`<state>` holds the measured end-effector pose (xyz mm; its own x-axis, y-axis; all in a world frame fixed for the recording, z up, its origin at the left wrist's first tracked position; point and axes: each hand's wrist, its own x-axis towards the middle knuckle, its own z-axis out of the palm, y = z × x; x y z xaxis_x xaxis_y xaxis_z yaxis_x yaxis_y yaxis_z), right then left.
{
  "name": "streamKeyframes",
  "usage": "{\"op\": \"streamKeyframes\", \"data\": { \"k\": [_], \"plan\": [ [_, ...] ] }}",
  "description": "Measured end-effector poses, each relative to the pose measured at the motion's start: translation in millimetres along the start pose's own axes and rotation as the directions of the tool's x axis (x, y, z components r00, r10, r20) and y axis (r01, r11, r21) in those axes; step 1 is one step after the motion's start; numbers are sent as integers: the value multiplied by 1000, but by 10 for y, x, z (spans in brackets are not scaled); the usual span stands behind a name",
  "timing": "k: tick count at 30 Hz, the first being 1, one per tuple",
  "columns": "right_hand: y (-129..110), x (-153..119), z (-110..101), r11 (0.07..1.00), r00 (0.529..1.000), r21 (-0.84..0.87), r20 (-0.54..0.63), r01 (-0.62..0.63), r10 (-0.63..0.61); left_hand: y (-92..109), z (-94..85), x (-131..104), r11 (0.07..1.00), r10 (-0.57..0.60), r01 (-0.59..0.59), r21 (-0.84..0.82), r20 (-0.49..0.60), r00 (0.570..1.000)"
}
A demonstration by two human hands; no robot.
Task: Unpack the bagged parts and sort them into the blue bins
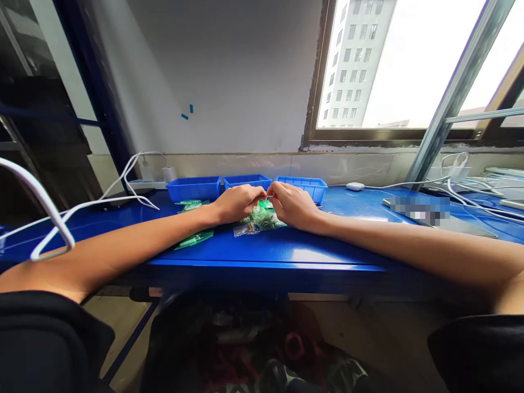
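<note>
Over the middle of the blue table, my left hand (241, 202) and my right hand (292, 204) meet at the fingertips, both closed in a pinch. Between them shows a small, thin, shiny piece (269, 196), too small to name. Under and between my hands lies a pile of green and clear plastic bags (264, 215). A clear small bag with little metal-looking pieces (246, 228) rests at the pile's front. More green plastic (195, 240) lies beneath my left wrist.
Three blue bins, left (194, 189), middle (245, 180) and right (307, 188), line the back of the blue table (254, 251). White cables (135, 164) run at the left. A white adapter (355, 186) and a flat grey device (458, 222) lie to the right.
</note>
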<state>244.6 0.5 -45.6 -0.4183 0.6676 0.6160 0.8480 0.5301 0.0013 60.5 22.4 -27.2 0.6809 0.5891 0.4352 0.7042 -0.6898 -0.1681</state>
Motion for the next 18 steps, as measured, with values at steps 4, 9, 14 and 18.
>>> {"op": "streamKeyframes", "data": {
  "k": [4,9,14,18],
  "plan": [
    [-6,10,-7,999,1000,-53,7,-10,11,8,6,-3,1000,-18,18,-7,-29,999],
    [-26,5,-31,998,999,-62,43,2,1,16,-3,-1,999,-38,38,-3,-33,999],
    [-19,-13,-24,1000,999,-18,27,-20,21,34,-35,-3,1000,-15,15,17,-1,1000],
    [-18,-6,-29,999,999,-52,52,-5,7,43,-35,1,999,-38,38,9,19,999]
  ]
}}
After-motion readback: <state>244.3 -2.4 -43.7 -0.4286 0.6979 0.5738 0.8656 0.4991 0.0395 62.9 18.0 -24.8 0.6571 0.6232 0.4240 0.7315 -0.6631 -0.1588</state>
